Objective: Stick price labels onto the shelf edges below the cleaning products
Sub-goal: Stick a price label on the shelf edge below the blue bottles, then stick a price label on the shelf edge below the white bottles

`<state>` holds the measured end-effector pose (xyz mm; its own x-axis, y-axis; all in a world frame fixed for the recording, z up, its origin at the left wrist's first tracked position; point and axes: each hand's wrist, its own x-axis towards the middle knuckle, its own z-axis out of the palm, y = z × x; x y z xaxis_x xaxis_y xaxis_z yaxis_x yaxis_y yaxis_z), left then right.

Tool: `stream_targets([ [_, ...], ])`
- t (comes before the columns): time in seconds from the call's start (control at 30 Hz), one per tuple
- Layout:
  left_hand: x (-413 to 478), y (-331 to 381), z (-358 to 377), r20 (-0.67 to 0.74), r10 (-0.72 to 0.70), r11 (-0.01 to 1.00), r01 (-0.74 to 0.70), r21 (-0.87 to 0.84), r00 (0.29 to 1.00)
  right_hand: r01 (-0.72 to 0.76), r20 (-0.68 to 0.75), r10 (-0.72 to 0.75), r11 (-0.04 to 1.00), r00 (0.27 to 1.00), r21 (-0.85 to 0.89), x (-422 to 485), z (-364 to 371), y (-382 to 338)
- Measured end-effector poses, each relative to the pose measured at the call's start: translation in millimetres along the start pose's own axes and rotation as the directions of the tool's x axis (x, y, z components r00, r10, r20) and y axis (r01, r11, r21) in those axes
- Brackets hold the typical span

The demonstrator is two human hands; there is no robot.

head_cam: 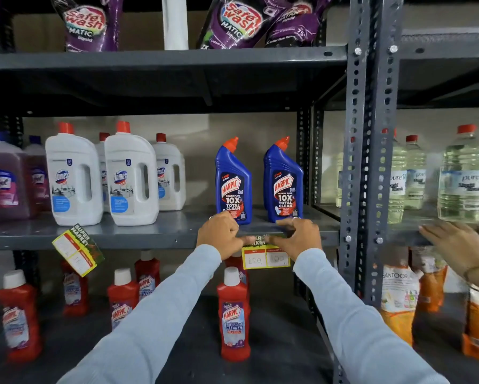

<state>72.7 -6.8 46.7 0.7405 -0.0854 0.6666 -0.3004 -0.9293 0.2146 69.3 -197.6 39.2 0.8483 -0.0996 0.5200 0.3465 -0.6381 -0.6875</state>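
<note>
A yellow price label (266, 259) hangs from the grey shelf edge (149, 239) below two blue Harpic bottles (232, 184). My left hand (218, 234) and my right hand (296, 236) both press the label's top strip against the edge, thumbs on its front, fingers hooked over the shelf. The lower part of the label shows handwritten prices. A second yellow label (77, 249) hangs tilted from the same edge further left, below the white Domex bottles (130, 176).
Red Harpic bottles (234, 314) stand on the shelf below. Purple pouches (94, 23) fill the top shelf. A perforated upright post (368, 162) divides the racks. Another person's hand (454, 245) rests on the right rack's edge, under clear bottles (462, 176).
</note>
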Motion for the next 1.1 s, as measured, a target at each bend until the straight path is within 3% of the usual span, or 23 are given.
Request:
stream_targets([
  [0.17,8.0,4.3,-8.2,0.021,-0.052,0.995,0.054,-0.081,0.998,-0.039,-0.126,0.026,0.994,0.992,-0.101,1.6,7.4,-12.4],
  [0.4,10.9,5.7,-21.7,0.122,-0.095,0.978,0.116,-0.173,0.988,-0.013,-0.136,-0.007,0.989,0.991,-0.15,-7.2,11.4,-16.2],
  [0.53,-7.1,-18.9,-47.4,0.208,0.004,0.967,0.049,-0.25,0.978,0.007,-0.08,-0.024,0.977,0.997,-0.212,-13.2,-2.0,-24.5],
  [0.6,-23.8,-42.2,-62.7,0.207,0.086,0.978,-0.043,-0.203,0.974,0.05,-0.143,-0.089,0.965,0.986,-0.258,-19.8,1.1,-32.2],
  [0.7,-44.1,-90.8,-102.2,0.206,0.158,0.987,-0.154,-0.036,0.966,0.27,-0.199,-0.297,0.951,0.934,-0.151,-48.1,30.4,-62.6],
  [0.8,-48.5,-143.6,-149.8,0.299,0.104,0.944,-0.189,0.271,0.949,0.381,-0.027,-0.384,0.921,0.923,-0.079,-67.9,79.3,-110.0],
  [0.93,-56.4,-214.7,-198.3,0.445,-0.087,0.848,-0.169,0.503,0.891,0.369,0.177,-0.344,0.919,0.922,-0.137,-74.8,159.2,-181.5],
  [1.03,-69.4,-257.1,-219.1,0.465,-0.072,0.82,-0.214,0.531,0.882,0.328,0.311,-0.222,0.878,0.924,-0.349,-80.2,218.3,-216.8],
  [1.1,-68.7,-269.1,-220.6,0.465,-0.054,0.851,-0.203,0.484,0.884,0.264,0.301,-0.14,0.866,0.943,-0.425,-84.0,247.5,-231.6],
])
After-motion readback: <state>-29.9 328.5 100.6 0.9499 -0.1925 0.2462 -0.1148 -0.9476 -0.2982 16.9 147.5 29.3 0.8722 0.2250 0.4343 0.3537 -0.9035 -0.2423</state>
